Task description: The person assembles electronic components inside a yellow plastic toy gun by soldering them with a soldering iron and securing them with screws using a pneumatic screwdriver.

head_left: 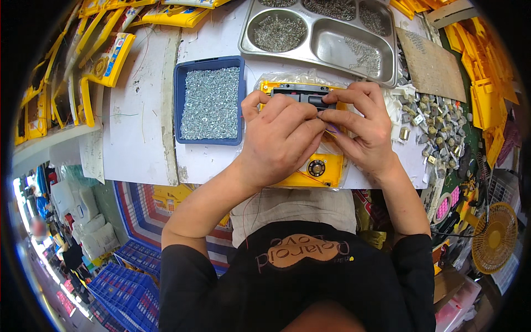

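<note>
A yellow plastic housing [332, 166] lies on the table before me, with a small round speaker-like part [316, 167] near its front edge. Across its back sits a black plastic part [301, 89] holding a dark cylinder [317, 101]. My left hand [279, 138] is curled over the housing's left half, its fingertips meeting close to the black part. My right hand [368, 127] comes in from the other side, thumb and fingers closed at the same spot beside the cylinder. A purple wire [333, 129] runs by the right thumb. What the fingertips pinch is hidden.
Left of my hands stands a blue tray [241, 105] of small silvery screws. A steel compartment tray [318, 58] with tiny metal parts is behind. Small metal motors [437, 127] are heaped right, beside a brown board [431, 63]. Yellow housings [110, 61] pile up on both sides.
</note>
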The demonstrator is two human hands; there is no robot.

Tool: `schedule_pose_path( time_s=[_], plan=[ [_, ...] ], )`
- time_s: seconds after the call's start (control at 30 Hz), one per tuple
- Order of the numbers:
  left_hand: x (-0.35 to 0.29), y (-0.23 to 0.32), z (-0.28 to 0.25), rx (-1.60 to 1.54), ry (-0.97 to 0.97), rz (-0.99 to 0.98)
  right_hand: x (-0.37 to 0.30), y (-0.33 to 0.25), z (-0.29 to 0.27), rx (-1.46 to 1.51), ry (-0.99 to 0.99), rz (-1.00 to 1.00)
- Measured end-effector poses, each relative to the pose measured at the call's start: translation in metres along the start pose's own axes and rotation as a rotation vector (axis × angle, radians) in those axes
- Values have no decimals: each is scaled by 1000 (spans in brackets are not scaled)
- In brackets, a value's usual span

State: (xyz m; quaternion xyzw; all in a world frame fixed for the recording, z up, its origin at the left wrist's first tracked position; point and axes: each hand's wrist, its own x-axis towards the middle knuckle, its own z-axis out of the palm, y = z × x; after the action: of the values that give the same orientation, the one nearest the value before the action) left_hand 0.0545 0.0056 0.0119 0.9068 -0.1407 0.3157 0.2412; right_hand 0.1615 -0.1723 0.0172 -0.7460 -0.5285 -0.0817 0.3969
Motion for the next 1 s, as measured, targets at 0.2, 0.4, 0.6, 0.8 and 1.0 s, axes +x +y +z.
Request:
schedule_pose_path(
  time_s=[0.2, 0.4, 0.6, 0.8, 1.0],
  plan=[
    [-1, -4, -10, -66, 26, -139, -3, 0, 0, -8, 14, -21],
    [-22, -7, -12, -489, 38, -425, 5, -7, 5, -29, 30, 22],
    [-21, -2, -15, -331, -34, -179, 7, -2, 11, -14, -62, -66],
    [-23, 1, -7, -221, -239, -27, 27, -2, 8, 63, -43, 51],
    [4, 9, 8, -299, -185, -214, 42, -16, -28, 291, 159, 167]
  ],
)
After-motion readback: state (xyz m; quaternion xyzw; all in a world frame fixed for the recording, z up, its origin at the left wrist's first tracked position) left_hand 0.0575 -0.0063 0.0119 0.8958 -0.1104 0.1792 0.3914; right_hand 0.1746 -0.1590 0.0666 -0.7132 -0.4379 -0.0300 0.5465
